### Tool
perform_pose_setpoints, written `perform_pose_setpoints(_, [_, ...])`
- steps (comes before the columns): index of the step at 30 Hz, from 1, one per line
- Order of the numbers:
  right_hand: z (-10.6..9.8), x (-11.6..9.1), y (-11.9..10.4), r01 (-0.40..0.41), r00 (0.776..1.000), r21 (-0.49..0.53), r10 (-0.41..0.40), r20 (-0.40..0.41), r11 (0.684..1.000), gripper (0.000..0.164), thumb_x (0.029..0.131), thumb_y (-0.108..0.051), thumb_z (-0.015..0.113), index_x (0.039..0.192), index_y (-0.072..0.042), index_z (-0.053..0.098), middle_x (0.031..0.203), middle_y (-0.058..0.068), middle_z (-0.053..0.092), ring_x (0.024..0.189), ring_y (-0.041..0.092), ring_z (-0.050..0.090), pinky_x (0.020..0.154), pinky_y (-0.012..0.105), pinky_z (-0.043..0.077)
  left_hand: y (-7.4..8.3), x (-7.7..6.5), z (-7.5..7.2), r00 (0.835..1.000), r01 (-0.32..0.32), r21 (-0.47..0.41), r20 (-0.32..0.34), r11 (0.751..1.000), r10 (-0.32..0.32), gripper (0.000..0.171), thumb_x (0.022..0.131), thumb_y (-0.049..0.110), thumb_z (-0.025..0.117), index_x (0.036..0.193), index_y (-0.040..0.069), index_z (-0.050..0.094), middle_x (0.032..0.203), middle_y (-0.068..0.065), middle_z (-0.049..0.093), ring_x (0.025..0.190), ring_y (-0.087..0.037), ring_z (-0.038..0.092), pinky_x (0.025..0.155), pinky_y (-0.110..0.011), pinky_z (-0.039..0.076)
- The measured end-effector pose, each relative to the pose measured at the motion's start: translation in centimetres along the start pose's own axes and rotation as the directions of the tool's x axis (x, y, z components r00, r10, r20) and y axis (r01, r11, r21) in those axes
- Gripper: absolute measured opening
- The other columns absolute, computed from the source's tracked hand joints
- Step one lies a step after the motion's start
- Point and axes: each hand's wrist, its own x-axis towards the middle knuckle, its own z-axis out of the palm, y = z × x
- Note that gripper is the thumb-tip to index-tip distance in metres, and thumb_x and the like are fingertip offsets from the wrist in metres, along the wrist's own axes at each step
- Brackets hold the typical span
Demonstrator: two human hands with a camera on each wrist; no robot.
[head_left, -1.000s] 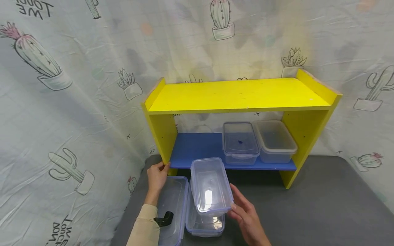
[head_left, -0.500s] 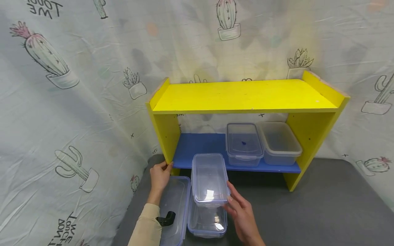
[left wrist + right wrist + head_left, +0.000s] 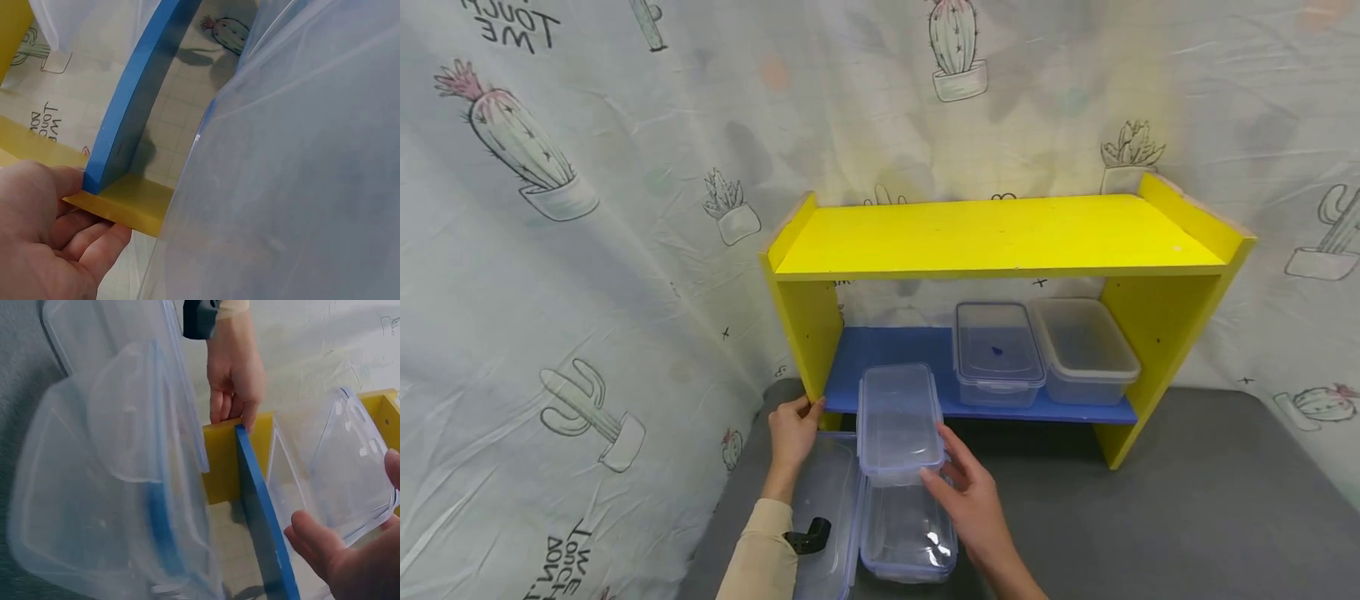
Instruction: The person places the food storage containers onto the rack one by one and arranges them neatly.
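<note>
A clear plastic food container (image 3: 898,417) with a lid is in my right hand (image 3: 976,504). Thumb and fingers hold its front right corner, and its far end overlaps the front of the blue shelf board (image 3: 887,354). My left hand (image 3: 792,433) grips the yellow side panel (image 3: 808,333) at the lower left, where the blue board joins it. The left wrist view shows the thumb against the blue board's edge (image 3: 122,106) and curled fingers (image 3: 103,250) under the yellow panel. In the right wrist view the held container (image 3: 337,456) extends over the blue board.
Two lidded containers, one with a grey-blue rim (image 3: 1000,358) and one with a whitish lid (image 3: 1086,342), stand at the shelf's right. Below, a large flat container (image 3: 827,483) and a smaller one (image 3: 910,533) sit on the dark table (image 3: 1150,517). Cactus-print cloth (image 3: 647,292) hangs behind.
My right hand has carried the container left and forward, up to the blue board, and straightened it. My left hand has kept its grip on the shelf panel.
</note>
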Motion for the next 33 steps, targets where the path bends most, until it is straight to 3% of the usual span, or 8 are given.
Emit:
perform_pose_setpoints(5, [0.4, 1.2, -0.1, 0.083, 0.996, -0.148, -0.085, -0.009, 0.985, 0.061, 0.089, -0.016, 0.070, 0.145, -0.020, 0.045, 0.136, 0.017, 0.058, 0.117, 0.023, 0.063, 0.087, 0.028, 0.054, -0.1, -0.1, 0.1, 1.000, -0.005, 0.008, -0.018, 1.000, 0.005, 0.015, 0.088, 0.019, 0.072, 0.087, 0.006, 0.079, 0.067, -0.010, 0.072, 0.056, -0.015, 0.061, 0.049, -0.022, 0.044])
perform_pose_setpoints(12, [0.8, 2.5, -0.4, 0.140, 0.983, -0.402, -0.174, -0.051, 0.905, 0.059, 0.089, -0.028, 0.071, 0.143, -0.021, 0.049, 0.139, 0.014, 0.057, 0.118, 0.029, 0.062, 0.094, 0.044, 0.051, -0.1, -0.1, 0.2, 1.000, -0.007, 0.008, -0.023, 1.000, 0.008, 0.014, 0.088, 0.018, 0.072, 0.087, 0.006, 0.079, 0.070, -0.010, 0.073, 0.057, -0.016, 0.064, 0.050, -0.023, 0.046])
perform_pose_setpoints(19, [1.3, 4.2, -0.7, 0.137, 0.982, -0.466, -0.181, -0.050, 0.874, 0.063, 0.089, -0.031, 0.071, 0.145, -0.018, 0.046, 0.143, 0.015, 0.053, 0.122, 0.029, 0.059, 0.096, 0.045, 0.050, -0.3, -0.1, 0.2, 1.000, 0.001, 0.018, -0.030, 1.000, 0.000, 0.015, 0.087, 0.020, 0.073, 0.089, 0.007, 0.079, 0.071, -0.010, 0.074, 0.059, -0.017, 0.065, 0.051, -0.023, 0.047])
perform_pose_setpoints(24, [1.5, 5.4, -0.6, 0.130, 0.981, -0.506, -0.186, -0.061, 0.853, 0.064, 0.088, -0.032, 0.072, 0.146, -0.017, 0.046, 0.095, 0.018, 0.066, 0.091, 0.025, 0.068, 0.076, 0.034, 0.053, -0.2, -0.1, 0.2, 1.000, 0.007, 0.017, -0.028, 1.000, -0.006, 0.016, 0.088, 0.020, 0.072, 0.092, 0.006, 0.079, 0.074, -0.010, 0.074, 0.061, -0.019, 0.066, 0.052, -0.024, 0.048])
perform_pose_setpoints(26, [1.7, 5.9, -0.6, 0.131, 0.979, -0.505, -0.191, -0.069, 0.853, 0.064, 0.088, -0.031, 0.072, 0.145, -0.018, 0.047, 0.093, 0.018, 0.067, 0.088, 0.024, 0.069, 0.073, 0.031, 0.053, -0.1, -0.1, 0.1, 1.000, 0.004, 0.019, -0.026, 1.000, -0.004, 0.016, 0.088, 0.020, 0.072, 0.093, 0.006, 0.079, 0.074, -0.011, 0.074, 0.061, -0.019, 0.067, 0.052, -0.025, 0.048])
perform_pose_setpoints(28, [1.9, 6.3, -0.5, 0.135, 0.978, -0.482, -0.195, -0.075, 0.866, 0.063, 0.088, -0.028, 0.072, 0.145, -0.017, 0.047, 0.106, 0.019, 0.069, 0.088, 0.026, 0.070, 0.075, 0.033, 0.055, 0.0, 0.0, 0.0, 1.000, 0.001, 0.016, -0.022, 1.000, -0.001, 0.016, 0.088, 0.020, 0.072, 0.093, 0.006, 0.079, 0.075, -0.011, 0.074, 0.062, -0.020, 0.067, 0.053, -0.025, 0.049])
perform_pose_setpoints(31, [2.3, 6.8, -0.4, 0.125, 0.979, -0.441, -0.183, -0.092, 0.889, 0.065, 0.086, -0.025, 0.074, 0.145, -0.017, 0.047, 0.138, 0.018, 0.056, 0.113, 0.029, 0.065, 0.089, 0.043, 0.054, 0.1, -0.1, 0.0, 1.000, -0.005, 0.013, -0.026, 1.000, 0.005, 0.016, 0.088, 0.020, 0.072, 0.093, 0.006, 0.079, 0.074, -0.011, 0.074, 0.062, -0.021, 0.067, 0.053, -0.026, 0.049])
perform_pose_setpoints(33, [2.6, 7.1, -0.3, 0.104, 0.983, -0.420, -0.157, -0.093, 0.902, 0.066, 0.086, -0.025, 0.074, 0.145, -0.017, 0.046, 0.141, 0.017, 0.054, 0.115, 0.030, 0.063, 0.091, 0.045, 0.053, 0.0, -0.1, -0.1, 0.999, -0.004, 0.013, -0.035, 1.000, 0.005, 0.016, 0.087, 0.019, 0.073, 0.093, 0.006, 0.079, 0.074, -0.011, 0.074, 0.062, -0.021, 0.067, 0.053, -0.027, 0.050])
